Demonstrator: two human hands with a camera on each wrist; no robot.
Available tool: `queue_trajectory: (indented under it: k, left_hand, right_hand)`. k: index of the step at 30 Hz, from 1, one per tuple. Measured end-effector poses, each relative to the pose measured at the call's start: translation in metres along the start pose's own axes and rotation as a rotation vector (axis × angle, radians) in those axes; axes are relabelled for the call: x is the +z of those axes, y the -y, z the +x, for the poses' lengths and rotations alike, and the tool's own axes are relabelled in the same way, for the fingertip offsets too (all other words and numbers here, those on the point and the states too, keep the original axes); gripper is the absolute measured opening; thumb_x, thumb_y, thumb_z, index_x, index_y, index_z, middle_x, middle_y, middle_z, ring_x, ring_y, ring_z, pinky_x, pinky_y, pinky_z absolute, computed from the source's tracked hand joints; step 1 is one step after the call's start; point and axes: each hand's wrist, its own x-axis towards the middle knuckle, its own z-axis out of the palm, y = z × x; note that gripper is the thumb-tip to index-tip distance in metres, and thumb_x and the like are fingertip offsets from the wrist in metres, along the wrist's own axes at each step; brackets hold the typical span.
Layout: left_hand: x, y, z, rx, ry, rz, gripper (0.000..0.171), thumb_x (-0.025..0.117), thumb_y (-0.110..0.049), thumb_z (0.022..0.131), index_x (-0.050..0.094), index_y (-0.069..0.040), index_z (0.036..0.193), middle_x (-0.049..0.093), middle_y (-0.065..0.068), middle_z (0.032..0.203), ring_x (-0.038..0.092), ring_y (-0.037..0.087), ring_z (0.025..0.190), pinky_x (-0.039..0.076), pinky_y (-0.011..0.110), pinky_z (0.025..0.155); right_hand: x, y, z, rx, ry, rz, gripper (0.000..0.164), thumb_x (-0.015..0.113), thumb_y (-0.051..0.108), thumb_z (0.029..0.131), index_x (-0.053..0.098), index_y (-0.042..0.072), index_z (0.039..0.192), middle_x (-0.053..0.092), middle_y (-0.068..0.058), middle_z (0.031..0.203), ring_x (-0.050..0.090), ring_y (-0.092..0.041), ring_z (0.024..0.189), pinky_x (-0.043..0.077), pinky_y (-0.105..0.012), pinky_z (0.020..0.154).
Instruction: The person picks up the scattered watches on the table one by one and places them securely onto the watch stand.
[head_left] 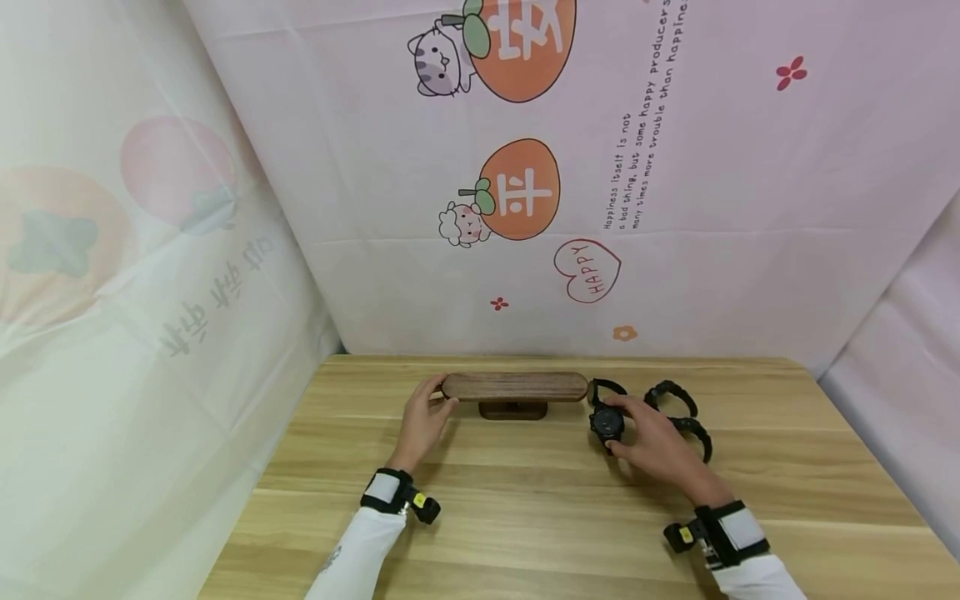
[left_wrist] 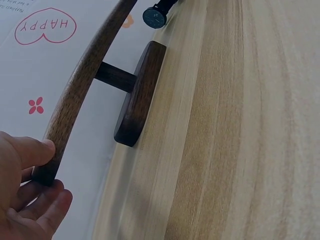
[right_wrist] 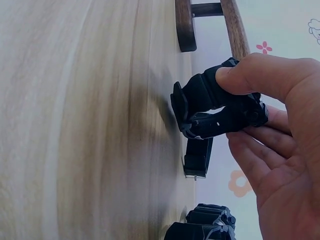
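Observation:
A dark wooden T-shaped stand [head_left: 517, 387], with a long rounded bar on a short post and base, stands at the table's back edge. My left hand [head_left: 422, 425] holds the bar's left end; in the left wrist view the thumb [left_wrist: 37, 151] lies on one side and fingers lie around the end. Just beyond the bar's right end, my right hand [head_left: 660, 442] pinches a black wristwatch [head_left: 607, 423], its round dial facing up. The right wrist view shows this watch's strap closed in a loop [right_wrist: 215, 95], held between thumb and fingers.
Another black watch [head_left: 611, 386] lies behind the held one, by the bar's end. Two more black watches [head_left: 678, 396] [head_left: 697, 435] rest right of my right hand. The wooden table [head_left: 525, 517] meets a printed white cloth [head_left: 375, 275] at the back.

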Motion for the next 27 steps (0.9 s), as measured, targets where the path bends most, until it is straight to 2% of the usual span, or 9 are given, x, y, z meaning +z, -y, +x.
queue_trajectory:
  k: [27]
  left_hand:
    - [-0.0015, 0.0049, 0.0004, 0.01, 0.003, -0.025, 0.056, 0.071, -0.016, 0.104, 0.053, -0.007, 0.156, 0.052, 0.02, 0.158, 0.058, 0.04, 0.139, 0.056, 0.049, 0.111]
  right_hand:
    - [0.0037, -0.0049, 0.0047, 0.022, -0.019, 0.04, 0.071, 0.083, 0.016, 0.093, 0.05, 0.004, 0.155, 0.055, -0.024, 0.154, 0.057, -0.048, 0.137, 0.054, -0.067, 0.103]
